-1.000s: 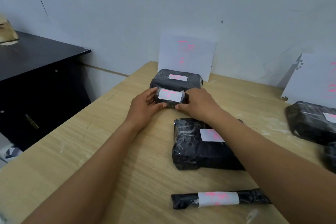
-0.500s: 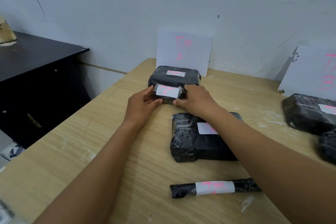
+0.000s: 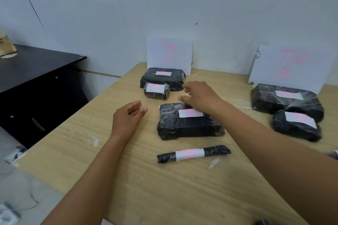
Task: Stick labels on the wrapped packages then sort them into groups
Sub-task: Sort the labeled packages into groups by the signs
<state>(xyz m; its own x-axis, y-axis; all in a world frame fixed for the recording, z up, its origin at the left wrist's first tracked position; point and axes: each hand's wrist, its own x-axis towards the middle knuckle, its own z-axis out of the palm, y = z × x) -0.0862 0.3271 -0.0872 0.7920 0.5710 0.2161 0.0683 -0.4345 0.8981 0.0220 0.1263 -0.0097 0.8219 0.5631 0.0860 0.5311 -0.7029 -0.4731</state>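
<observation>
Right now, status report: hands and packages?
Open and empty: left hand, right hand over the middle package's far edge. The small package lies in front of the bigger package by the left sign. Nothing blocks either hand.

The table (image 3: 164,188) is pale wood-grain, matt, with whitish scuffs. The wrapped packages (image 3: 182,128) are covered in black plastic film, glossy and creased. Their labels (image 3: 190,113) are matt white paper, as are the paper signs (image 3: 169,55). The cabinet (image 3: 36,64) looks matt black and the wall (image 3: 128,5) matt and painted.
</observation>
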